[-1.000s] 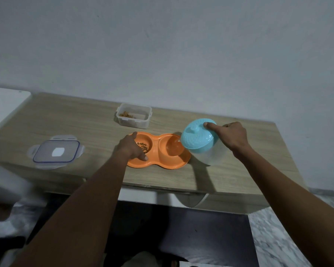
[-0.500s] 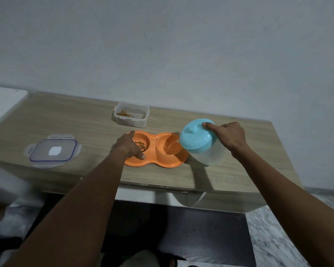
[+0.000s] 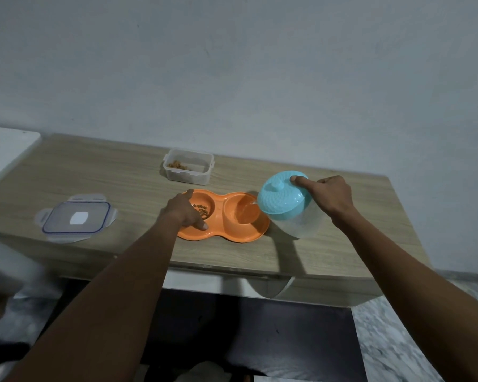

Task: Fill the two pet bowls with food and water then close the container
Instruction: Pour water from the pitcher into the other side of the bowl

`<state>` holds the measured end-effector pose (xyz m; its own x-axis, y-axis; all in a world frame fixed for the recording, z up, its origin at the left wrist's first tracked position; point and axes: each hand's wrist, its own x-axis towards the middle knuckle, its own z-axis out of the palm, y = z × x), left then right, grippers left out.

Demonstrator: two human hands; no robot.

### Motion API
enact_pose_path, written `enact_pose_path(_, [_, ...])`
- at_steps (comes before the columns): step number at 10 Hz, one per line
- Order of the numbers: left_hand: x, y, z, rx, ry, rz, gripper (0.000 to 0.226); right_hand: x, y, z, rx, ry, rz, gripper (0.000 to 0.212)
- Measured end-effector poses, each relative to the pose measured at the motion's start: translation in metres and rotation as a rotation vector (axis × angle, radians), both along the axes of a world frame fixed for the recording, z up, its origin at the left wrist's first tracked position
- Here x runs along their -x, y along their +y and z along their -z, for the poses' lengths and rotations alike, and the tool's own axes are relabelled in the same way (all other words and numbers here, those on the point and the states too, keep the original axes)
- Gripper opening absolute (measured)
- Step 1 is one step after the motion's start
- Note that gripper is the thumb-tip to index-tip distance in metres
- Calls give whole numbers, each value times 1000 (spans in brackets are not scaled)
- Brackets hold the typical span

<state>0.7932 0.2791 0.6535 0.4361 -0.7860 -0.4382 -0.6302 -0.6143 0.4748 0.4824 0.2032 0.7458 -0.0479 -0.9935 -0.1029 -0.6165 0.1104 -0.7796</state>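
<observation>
An orange double pet bowl [image 3: 239,235] sits near the front of the wooden table [image 3: 100,172]. Its left well holds brown kibble [image 3: 202,210]; its right well [image 3: 242,213] receives a thin stream of water. My left hand [image 3: 186,210] grips the bowl's left rim. My right hand [image 3: 330,195] holds a clear jug with a turquoise lid [image 3: 283,198], tilted left over the right well, index finger pressing on the lid. A clear open food container [image 3: 188,170] with some kibble stands behind the bowl. Its blue-edged lid [image 3: 76,217] lies flat at the left.
A white surface [image 3: 3,153] adjoins the table's left end. A plain wall rises right behind the table. A dark floor area and a marbled floor lie below the table's front edge.
The jug stays tilted over the right well and water keeps running into it. Both hands hold almost the same places; the view has shifted slightly.
</observation>
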Motion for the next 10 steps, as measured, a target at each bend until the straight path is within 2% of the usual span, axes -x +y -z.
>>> enact_pose_path(6, [0,0,1,2,16,-9,132,2,-2,-2,-27,-43,24,66])
enact_pose_path(8, [0,0,-1,-7,7,-6,130,0,-3,-4,-16,-54,16,58])
enact_pose_path(9, [0,0,0,-3,21,-16,130,0,-4,-4,-10,-69,6,64])
enact_pose_path(10, [1,0,-1,-6,24,-18,131,0,-5,-5,-5,-75,3,59])
